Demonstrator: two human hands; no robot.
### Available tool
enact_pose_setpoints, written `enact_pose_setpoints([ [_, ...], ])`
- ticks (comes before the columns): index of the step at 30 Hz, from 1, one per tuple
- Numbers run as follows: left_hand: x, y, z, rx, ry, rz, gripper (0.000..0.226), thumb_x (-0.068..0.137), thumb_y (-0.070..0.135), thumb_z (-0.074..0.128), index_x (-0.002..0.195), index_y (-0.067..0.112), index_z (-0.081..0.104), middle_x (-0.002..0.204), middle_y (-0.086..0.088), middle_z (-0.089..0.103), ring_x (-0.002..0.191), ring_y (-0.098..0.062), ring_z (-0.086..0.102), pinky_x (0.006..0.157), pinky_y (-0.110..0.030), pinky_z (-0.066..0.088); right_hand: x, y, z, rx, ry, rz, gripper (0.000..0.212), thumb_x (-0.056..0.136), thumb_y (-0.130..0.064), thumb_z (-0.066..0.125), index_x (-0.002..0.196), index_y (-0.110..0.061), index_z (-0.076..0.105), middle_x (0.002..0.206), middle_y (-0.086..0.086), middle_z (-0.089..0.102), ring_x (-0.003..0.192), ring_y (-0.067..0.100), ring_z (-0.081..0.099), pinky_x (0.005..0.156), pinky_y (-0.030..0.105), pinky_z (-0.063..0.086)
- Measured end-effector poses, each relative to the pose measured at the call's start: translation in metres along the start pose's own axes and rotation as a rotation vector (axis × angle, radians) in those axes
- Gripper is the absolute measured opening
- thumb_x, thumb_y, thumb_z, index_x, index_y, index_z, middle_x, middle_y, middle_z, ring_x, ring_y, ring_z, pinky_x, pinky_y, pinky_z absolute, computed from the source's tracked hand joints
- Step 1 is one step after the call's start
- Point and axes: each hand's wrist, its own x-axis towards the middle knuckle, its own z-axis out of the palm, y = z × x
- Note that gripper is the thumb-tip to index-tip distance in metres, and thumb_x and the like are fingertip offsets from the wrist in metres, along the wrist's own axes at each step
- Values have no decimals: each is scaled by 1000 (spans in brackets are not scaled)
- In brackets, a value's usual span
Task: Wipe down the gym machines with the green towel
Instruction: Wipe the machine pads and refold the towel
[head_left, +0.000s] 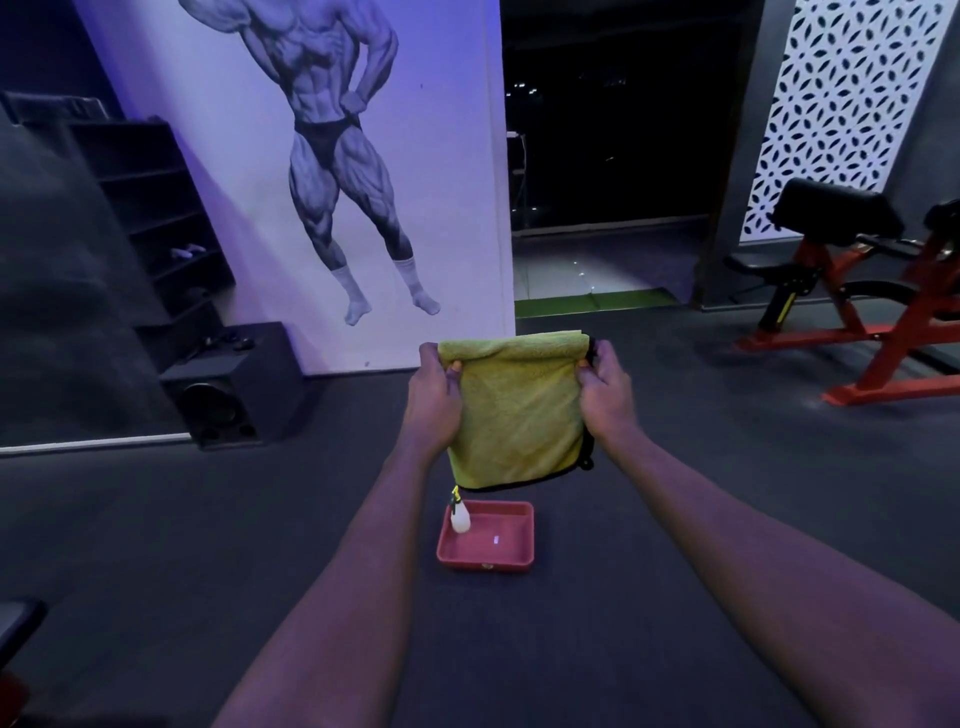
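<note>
From the head camera I see two bare arms reaching forward. The left hand (434, 395) and right hand (605, 392) each grip an upper corner of the green towel (519, 415), fingers curled over its folded top edge, holding it in mid-air. Below it on the dark floor sits a red tray (511, 525) holding a white spray bottle (460, 517). A red gym machine (872, 322) stands well apart, far right.

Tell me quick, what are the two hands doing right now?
Left hand: closed, pinching the top left edge of the green towel.
Right hand: closed, pinching the towel's top right edge.
</note>
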Motion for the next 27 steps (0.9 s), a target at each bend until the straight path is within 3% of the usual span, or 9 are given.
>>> enact_pose_setpoints([
  [4, 56, -22, 25, 12, 1, -27, 6, 106, 15, 41, 107, 9, 38, 94, -16, 59, 82, -30, 55, 64, -33, 32, 59, 20, 21, -6, -8, 17, 18, 103, -1, 46, 117, -9, 55, 95, -2, 64, 79, 3, 57, 66, 9, 42],
  [8, 108, -58, 49, 0, -16, -42, 5, 106, 15, 42, 105, 13, 37, 95, -15, 59, 85, -29, 55, 66, -33, 34, 112, 51, 49, -6, -30, 29, 18, 102, -2, 47, 117, -7, 55, 102, 4, 66, 86, 13, 59, 75, 23, 44],
  [13, 179, -112, 75, -11, -27, -75, 9, 106, 15, 41, 101, 14, 34, 93, -13, 58, 83, -29, 54, 65, -33, 32, 180, 81, 95, -40, -23, 36, 16, 102, -1, 46, 106, -16, 51, 84, -4, 59, 72, 3, 51, 59, 19, 39],
  [20, 292, -173, 99, -31, -56, -99, 9, 106, 16, 40, 101, 12, 34, 95, -15, 59, 84, -29, 55, 65, -33, 34, 277, 115, 162, -62, -8, 81, 11, 104, -5, 46, 111, -12, 52, 91, 5, 63, 75, 10, 55, 64, 18, 42],
  [24, 343, -207, 123, -35, -85, -119, 8, 107, 16, 40, 102, 12, 35, 94, -10, 58, 81, -22, 53, 60, -30, 28, 328, 146, 191, -78, -17, 113, 12, 103, -5, 46, 107, -15, 51, 90, 7, 63, 75, 13, 55, 67, 30, 42],
  [27, 376, -237, 149, -49, -88, -135, 6, 105, 12, 43, 110, 9, 40, 96, -10, 59, 81, -22, 53, 63, -28, 30, 364, 176, 210, -88, -19, 139, 15, 103, -4, 46, 110, -15, 53, 91, 4, 64, 76, 13, 56, 69, 29, 43],
])
